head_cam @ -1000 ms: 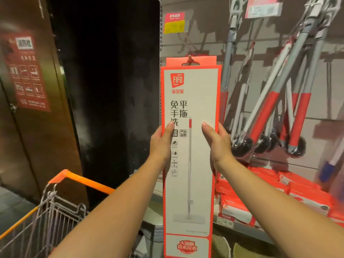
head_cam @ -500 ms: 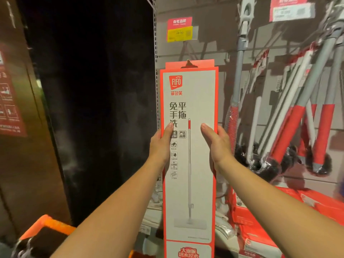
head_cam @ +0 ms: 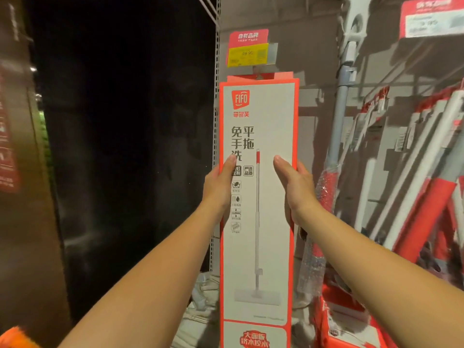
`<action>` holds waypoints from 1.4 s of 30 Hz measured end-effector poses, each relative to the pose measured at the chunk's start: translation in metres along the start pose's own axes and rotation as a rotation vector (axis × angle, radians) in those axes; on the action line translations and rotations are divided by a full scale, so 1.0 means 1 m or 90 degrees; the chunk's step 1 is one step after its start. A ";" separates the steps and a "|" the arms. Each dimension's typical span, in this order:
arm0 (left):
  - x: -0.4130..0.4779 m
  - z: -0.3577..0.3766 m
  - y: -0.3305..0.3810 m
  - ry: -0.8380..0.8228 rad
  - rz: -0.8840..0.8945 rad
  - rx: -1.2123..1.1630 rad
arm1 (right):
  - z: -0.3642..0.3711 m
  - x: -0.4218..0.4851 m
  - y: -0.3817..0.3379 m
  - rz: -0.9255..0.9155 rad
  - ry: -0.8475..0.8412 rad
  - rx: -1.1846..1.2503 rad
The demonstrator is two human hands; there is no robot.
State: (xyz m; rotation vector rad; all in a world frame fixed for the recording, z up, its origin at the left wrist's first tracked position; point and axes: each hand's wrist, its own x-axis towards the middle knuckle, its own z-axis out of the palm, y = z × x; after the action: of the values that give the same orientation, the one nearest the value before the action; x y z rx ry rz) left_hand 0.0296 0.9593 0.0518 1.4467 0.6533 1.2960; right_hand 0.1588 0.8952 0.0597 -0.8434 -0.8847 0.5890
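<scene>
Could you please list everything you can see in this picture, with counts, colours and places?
tall white cardboard mop box with orange-red border: one, white and orange-red, upright at centre
yellow price tag with red header: one, yellow and red, just above the box
red-and-white shelf sign: one, red and white, top right
hanging mops with red-and-white handles: several, red, white and grey, right wall
grey mop pole in bubble wrap: one, grey and red, right of the box
red packages: a few, red, lower right
orange trolley handle: one, orange, bottom left corner
red notice: one, red, far left
left hand: one, grips the box's left edge
right hand: one, grips the box's right edge
</scene>
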 end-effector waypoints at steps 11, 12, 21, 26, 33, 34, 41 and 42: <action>0.034 -0.001 0.005 0.019 0.067 -0.023 | 0.013 0.032 0.001 -0.062 -0.015 0.001; 0.037 -0.002 0.008 0.017 0.070 -0.016 | 0.015 0.034 0.000 -0.062 -0.014 0.007; 0.061 -0.015 -0.003 -0.018 0.022 -0.030 | 0.027 0.047 0.016 -0.028 -0.003 0.017; 0.072 -0.016 -0.008 -0.047 0.040 -0.022 | 0.026 0.053 0.021 -0.040 0.001 -0.018; 0.082 -0.012 -0.017 -0.088 0.025 -0.009 | 0.021 0.058 0.024 -0.054 0.012 -0.055; 0.083 -0.012 -0.019 -0.093 0.029 -0.006 | 0.020 0.059 0.025 -0.057 0.014 -0.063; 0.092 -0.004 -0.026 -0.129 0.020 0.000 | 0.012 0.066 0.031 -0.051 0.052 -0.057; 0.093 -0.003 -0.028 -0.134 0.014 0.004 | 0.010 0.067 0.034 -0.050 0.058 -0.057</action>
State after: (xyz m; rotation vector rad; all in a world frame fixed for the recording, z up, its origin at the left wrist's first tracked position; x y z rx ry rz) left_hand 0.0584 1.0515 0.0597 1.5739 0.5041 1.1391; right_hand 0.1815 0.9671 0.0637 -0.9053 -0.8624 0.4423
